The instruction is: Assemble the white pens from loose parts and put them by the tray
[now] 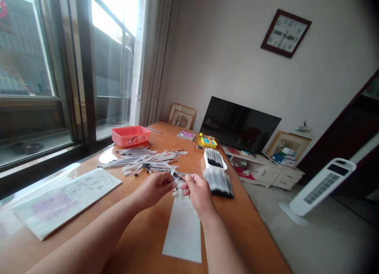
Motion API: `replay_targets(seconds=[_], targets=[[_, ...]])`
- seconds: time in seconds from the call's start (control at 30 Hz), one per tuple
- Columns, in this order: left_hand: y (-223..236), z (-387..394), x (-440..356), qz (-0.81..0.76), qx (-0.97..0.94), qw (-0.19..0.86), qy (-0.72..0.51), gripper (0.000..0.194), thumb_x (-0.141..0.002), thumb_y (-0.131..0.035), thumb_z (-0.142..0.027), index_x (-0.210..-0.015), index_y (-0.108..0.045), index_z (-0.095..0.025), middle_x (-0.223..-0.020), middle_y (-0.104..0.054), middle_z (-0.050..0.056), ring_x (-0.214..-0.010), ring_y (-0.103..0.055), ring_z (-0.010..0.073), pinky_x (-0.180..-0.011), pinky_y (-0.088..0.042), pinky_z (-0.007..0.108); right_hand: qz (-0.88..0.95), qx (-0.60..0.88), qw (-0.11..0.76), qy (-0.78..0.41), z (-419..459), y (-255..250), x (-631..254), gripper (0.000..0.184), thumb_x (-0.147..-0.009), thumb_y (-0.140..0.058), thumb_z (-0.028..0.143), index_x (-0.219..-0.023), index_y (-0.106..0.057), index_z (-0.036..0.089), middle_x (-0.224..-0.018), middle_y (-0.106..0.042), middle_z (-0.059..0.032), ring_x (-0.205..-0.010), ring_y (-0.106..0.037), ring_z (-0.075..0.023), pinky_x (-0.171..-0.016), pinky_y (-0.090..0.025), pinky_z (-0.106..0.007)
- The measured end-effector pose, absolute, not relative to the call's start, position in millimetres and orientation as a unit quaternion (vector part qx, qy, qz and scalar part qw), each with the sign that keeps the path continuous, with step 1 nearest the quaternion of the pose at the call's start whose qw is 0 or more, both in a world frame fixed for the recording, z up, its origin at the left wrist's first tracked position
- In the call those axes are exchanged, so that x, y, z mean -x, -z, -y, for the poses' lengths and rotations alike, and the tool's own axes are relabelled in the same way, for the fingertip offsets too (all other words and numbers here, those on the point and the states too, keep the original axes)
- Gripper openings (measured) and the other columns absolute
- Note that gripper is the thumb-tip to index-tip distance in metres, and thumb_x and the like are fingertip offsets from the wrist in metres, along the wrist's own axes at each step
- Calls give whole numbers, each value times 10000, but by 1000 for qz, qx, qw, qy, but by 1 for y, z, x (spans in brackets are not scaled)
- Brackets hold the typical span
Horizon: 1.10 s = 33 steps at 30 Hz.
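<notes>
My left hand (157, 188) and my right hand (197, 190) are close together over the table, both with fingers pinched. Between the left fingertips is a small white pen part (173, 172). What the right fingertips grip is too small to make out; a thin dark piece shows between the hands. Beyond them lies a loose heap of white pen barrels and dark-ended pens (151, 159). To the right of my right hand, a row of clear pens with black caps (218, 183) lies side by side. Under my hands is a white paper strip (183, 230).
A white box of pens (225, 166) stands behind the row. Farther back are a pink plastic basket (130, 136), a small booklet (186, 136) and a yellow box (208, 140). On the left lies a notebook (68, 201). The table edge (257, 218) runs along the right.
</notes>
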<state>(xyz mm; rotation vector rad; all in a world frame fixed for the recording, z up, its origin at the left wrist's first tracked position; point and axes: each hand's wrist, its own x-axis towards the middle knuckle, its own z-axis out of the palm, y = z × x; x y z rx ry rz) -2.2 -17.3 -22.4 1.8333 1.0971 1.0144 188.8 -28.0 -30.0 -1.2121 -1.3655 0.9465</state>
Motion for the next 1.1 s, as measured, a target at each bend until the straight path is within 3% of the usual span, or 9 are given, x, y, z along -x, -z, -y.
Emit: replay_targets(seconds=[0.1,0.23,0.37,0.63,0.83,1.1], targets=[[17,16,6,-432,-692,395,-423,360,-837,-647,-535,-771,-641,-181,-699,-576,0,-694,-508,160,-645,-393,271,579,549,514,-315,19,38,-200,342,-933,-530,486,-814,-655,191,-688,-678,-15,-563,-561,-143,-567,-432,-245],[13,17,7,-425,-639,456,-450,393,-824,-660,-579,-829,-656,-186,-779,-637,22,-762,-564,176,-716,-437,283,650,594,418,-223,14,51,-204,134,-839,-581,273,-830,-702,214,-706,-694,-12,-611,-582,-164,-544,-363,-239],[13,18,8,-407,-575,533,-469,420,-800,-707,-570,-943,-659,-179,-800,-658,30,-703,-560,154,-670,-427,274,673,631,353,-159,15,56,-205,91,-774,-607,190,-765,-686,235,-648,-653,3,-563,-525,-158,-529,-295,-244],[18,9,16,-395,-446,605,-529,311,-831,-694,-400,-990,-653,-136,-803,-639,40,-634,-517,114,-562,-368,233,639,668,367,-108,13,45,-230,112,-799,-579,199,-707,-631,236,-643,-626,-7,-595,-527,-177,-550,-302,-261],[16,6,20,-422,-389,634,-518,398,-830,-650,-558,-864,-621,-163,-658,-533,-30,-497,-405,74,-448,-268,203,639,693,312,-121,18,43,-228,118,-767,-594,209,-655,-579,241,-633,-620,-15,-569,-504,-175,-530,-264,-271],[11,6,24,-416,-368,634,-538,455,-862,-598,-617,-732,-502,-192,-551,-370,-69,-422,-230,56,-406,-136,200,646,716,217,-152,22,39,-237,164,-774,-602,297,-657,-508,230,-654,-605,-2,-612,-516,-167,-535,-251,-268]])
